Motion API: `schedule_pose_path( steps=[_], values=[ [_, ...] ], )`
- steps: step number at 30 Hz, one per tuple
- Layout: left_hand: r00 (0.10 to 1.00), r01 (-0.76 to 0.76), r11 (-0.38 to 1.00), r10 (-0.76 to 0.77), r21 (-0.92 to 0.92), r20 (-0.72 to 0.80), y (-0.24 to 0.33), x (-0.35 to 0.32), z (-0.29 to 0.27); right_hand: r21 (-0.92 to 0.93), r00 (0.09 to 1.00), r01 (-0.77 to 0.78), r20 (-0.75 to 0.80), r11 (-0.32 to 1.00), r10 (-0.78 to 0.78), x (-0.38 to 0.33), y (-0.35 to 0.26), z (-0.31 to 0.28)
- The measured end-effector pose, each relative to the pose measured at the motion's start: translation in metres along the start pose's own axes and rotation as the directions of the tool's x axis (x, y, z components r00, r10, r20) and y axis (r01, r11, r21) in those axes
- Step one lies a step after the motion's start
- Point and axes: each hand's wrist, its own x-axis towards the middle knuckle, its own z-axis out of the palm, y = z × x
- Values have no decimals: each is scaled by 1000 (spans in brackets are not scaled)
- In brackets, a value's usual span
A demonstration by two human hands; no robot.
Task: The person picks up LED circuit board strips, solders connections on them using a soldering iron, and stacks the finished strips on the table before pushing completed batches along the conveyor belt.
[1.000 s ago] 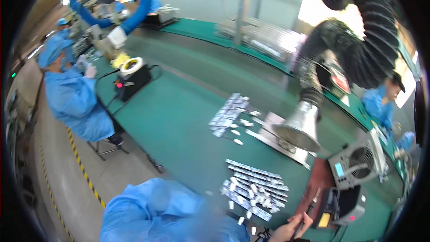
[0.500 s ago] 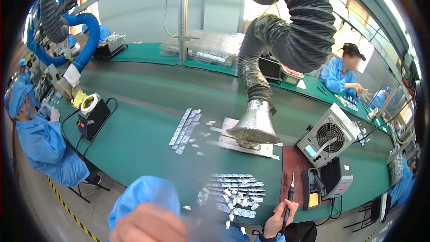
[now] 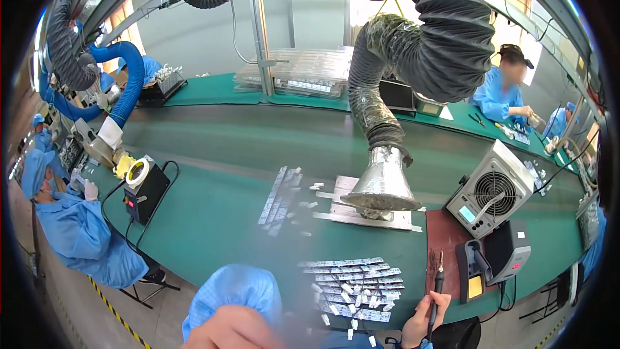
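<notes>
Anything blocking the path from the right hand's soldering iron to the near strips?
Nothing visible. From the right hand and its soldering iron, only red-brown mat and bare green tabletop lie before the near strips. White connectors lie over parts of the strips, though. The metal hood sits beyond, off that line.

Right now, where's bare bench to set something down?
Bare: green mat between tape-topped black box and far strips; also between pale board and fanned strips.
Crowded: around the right hand, fanned strips and white connectors left, soldering stand right.
</notes>
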Motion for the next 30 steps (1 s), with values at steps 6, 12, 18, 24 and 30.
schedule_pose_path(
  steps=[6, 12, 18, 24, 30],
  values=[
    [998, 46, 991, -40, -125, 50, -5, 12, -2, 83, 996, -91, 19, 992, 90, 0, -15, 5],
    [1000, -5, 997, 3, -72, -24, -6, 1, -1, 43, 996, -88, 14, 995, 87, 2, -17, 4],
    [997, -49, 997, 45, -63, -64, -9, 1, 1, -35, 997, 43, 69, 998, -41, 15, -41, 0],
    [999, -9, 997, 6, -78, -37, -8, 3, -2, -40, 996, 59, 66, 997, -56, 15, -38, -2],
    [999, -36, 996, 35, -78, -23, -10, 3, -4, 42, 998, -68, 23, 997, 67, 5, -20, 5]
  ],
)
